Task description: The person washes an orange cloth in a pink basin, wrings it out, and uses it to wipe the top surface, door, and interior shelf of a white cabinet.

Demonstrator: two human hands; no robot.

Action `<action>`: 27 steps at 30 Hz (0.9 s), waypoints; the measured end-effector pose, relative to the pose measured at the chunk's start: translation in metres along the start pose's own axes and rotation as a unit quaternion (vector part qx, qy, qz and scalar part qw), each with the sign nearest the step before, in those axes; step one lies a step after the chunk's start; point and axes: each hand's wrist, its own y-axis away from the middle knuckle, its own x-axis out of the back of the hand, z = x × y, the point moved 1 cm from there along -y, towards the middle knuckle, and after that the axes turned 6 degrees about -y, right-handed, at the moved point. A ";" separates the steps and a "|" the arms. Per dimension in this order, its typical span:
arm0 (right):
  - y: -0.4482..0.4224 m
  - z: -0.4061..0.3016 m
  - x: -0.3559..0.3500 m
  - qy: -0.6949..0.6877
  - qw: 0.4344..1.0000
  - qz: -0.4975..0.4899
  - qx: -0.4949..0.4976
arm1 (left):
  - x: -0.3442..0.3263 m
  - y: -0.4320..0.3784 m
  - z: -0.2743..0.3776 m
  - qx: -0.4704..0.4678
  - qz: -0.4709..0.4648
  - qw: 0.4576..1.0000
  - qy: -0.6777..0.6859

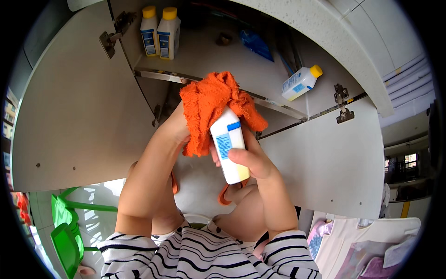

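A white plastic bottle (230, 150) with blue and yellow markings is tilted in front of me, its lower end towards my body. My right hand (252, 157) grips its side, the thumb lying across the front. An orange fluffy cloth (212, 104) covers the bottle's top end, so the cap is hidden. My left hand (186, 129) is mostly under the cloth and holds it against the bottle; some fingertips show beside the bottle. Inside the cabinet, two similar bottles with yellow caps (158, 35) stand at the left, and another yellow-capped bottle (299, 83) lies tilted at the right.
Cabinet doors stand open at the left (76, 111) and right (324, 160), with metal hinges. A blue plastic bag (256, 45) lies on the cabinet shelf (205, 59). A pale countertop edge (327, 38) curves above. A green plastic chair (68, 237) is at lower left.
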 end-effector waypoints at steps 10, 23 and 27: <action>0.007 0.000 0.024 -0.168 0.978 -0.120 -0.024 | 0.011 -0.006 -0.028 0.079 -0.152 0.981 0.095; 0.005 -0.001 0.027 -0.110 0.989 -0.099 -0.029 | -0.005 0.002 -0.017 -0.042 -0.073 0.972 0.221; -0.003 -0.014 0.016 0.037 0.996 0.043 0.073 | -0.001 -0.002 -0.015 -0.119 -0.083 0.970 0.197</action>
